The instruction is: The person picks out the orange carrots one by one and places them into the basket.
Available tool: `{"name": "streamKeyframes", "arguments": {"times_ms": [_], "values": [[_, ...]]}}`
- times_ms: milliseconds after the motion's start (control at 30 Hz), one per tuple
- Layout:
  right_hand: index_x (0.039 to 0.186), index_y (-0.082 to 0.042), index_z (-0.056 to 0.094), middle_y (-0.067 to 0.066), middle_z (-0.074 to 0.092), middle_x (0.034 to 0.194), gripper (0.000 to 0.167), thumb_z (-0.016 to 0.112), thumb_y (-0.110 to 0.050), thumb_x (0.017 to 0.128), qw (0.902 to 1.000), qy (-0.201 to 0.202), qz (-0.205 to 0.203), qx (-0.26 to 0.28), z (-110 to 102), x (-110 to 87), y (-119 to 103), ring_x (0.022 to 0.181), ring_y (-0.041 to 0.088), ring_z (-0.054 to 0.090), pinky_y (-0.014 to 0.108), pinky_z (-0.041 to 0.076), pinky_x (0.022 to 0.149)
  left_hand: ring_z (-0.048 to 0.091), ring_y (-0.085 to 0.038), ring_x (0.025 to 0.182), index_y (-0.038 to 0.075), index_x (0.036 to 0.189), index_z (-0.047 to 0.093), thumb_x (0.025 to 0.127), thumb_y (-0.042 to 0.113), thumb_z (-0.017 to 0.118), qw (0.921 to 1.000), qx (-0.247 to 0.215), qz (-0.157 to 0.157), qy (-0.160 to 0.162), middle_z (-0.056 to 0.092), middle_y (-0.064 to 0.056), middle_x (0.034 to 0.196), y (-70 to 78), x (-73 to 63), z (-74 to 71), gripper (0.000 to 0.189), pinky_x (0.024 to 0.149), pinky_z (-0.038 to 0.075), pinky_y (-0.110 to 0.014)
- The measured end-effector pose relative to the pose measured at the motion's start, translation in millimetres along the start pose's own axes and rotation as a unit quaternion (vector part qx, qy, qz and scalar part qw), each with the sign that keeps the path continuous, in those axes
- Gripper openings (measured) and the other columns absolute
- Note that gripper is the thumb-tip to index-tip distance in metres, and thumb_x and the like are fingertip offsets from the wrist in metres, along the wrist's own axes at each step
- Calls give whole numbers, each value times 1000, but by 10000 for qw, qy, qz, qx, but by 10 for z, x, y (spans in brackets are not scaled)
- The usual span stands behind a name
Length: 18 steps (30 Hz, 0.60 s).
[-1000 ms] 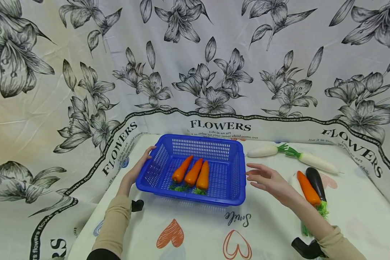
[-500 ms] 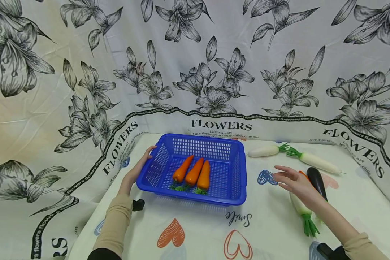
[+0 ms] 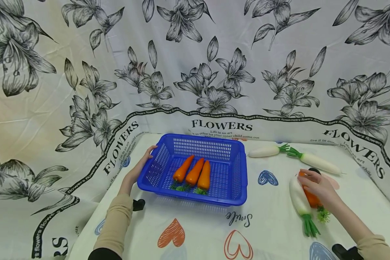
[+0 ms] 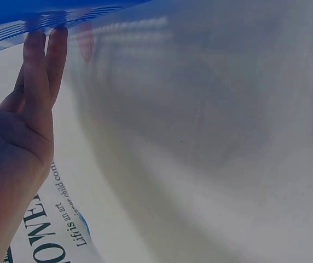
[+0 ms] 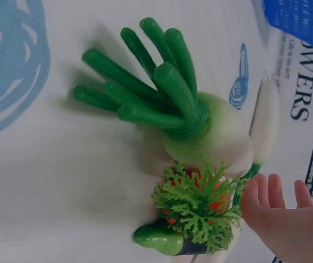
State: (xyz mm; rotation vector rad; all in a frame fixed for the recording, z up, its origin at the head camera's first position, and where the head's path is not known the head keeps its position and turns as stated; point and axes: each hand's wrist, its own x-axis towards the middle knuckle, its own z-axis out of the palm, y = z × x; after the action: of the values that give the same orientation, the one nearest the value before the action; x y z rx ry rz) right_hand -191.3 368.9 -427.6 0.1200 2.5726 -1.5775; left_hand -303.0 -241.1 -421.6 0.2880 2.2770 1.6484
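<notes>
A blue plastic basket (image 3: 192, 198) with slotted walls holds three orange carrots (image 3: 193, 177) with green tops. My left hand (image 3: 139, 166) rests against its left side; in the left wrist view the fingers (image 4: 36, 76) stand fairly straight and touch the basket's wall from outside. My right hand (image 3: 321, 187) hovers over another carrot (image 3: 312, 199) and a dark eggplant (image 3: 314, 170), partly covering both. Its fingers are loosely bent. Beside the carrot lies a white radish (image 3: 298, 196), whose thick green stalks (image 5: 173, 93) fill much of the right wrist view.
Behind the right hand lie a long white radish (image 3: 320, 163) and a second white radish (image 3: 264, 151), their green tops meeting. A white cloth (image 3: 198, 231) printed with hearts covers the table. Flower-printed fabric (image 3: 221, 90) hangs at the back.
My right hand has moved from beside the basket's right edge over to the carrot and eggplant on the right. The left hand and the basket have stayed in place.
</notes>
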Motion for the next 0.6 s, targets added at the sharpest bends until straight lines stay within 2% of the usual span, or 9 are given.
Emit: {"name": "streamKeyframes", "arguments": {"times_ms": [100,167,267,333,400,467,533,600], "values": [[145,5,29,-24,48,103,69,53,-36,95,9994,171,105,-295,-54,-25,50,85,-16,52,14,48,75,11,-45,139,27,151,7,102,42,8,10000,-48,31,12,4,-24,153,-34,25,-6,51,106,17,-63],[142,8,31,-20,56,103,69,54,-36,94,9978,353,83,-563,-83,-37,72,82,-18,50,15,49,72,11,-45,139,30,151,7,102,44,7,10000,-28,43,33,5,-22,154,-83,56,-19,51,106,17,-63],[140,9,34,4,66,109,69,54,-37,94,9939,532,126,-960,-113,-51,95,77,-22,44,14,45,69,13,-43,139,34,150,8,101,48,7,10000,0,54,70,7,-21,154,-167,112,-37,51,105,20,-60],[140,10,33,22,62,118,69,53,-38,95,9919,562,178,-1123,-130,-53,107,76,-24,40,13,43,68,15,-42,139,35,150,9,100,52,6,9999,52,66,102,9,-20,153,-216,144,-45,53,105,22,-58],[141,11,30,32,53,126,69,50,-38,96,9912,508,248,-1197,-145,-61,116,77,-23,38,12,41,69,15,-42,139,35,149,9,100,52,7,9999,22,89,113,8,-19,153,-247,162,-49,53,105,23,-57],[141,12,29,37,47,130,69,48,-37,97,9902,486,328,-1269,-161,-72,122,84,-12,48,12,40,69,15,-42,139,34,150,9,100,51,9,9999,-7,119,108,7,-18,154,-265,171,-51,52,106,21,-57],[141,12,27,39,41,133,68,46,-36,98,9892,468,370,-1340,-176,-85,128,95,10,57,15,41,70,14,-41,139,34,150,9,101,50,9,9999,-20,120,111,6,-17,155,-272,171,-52,51,106,20,-57],[141,12,27,41,37,135,67,45,-36,98,9887,460,428,-1364,-193,-101,133,107,34,53,23,44,75,14,-42,139,35,150,9,101,50,9,9999,-21,112,108,5,-17,155,-271,167,-53,51,106,20,-58]]}}
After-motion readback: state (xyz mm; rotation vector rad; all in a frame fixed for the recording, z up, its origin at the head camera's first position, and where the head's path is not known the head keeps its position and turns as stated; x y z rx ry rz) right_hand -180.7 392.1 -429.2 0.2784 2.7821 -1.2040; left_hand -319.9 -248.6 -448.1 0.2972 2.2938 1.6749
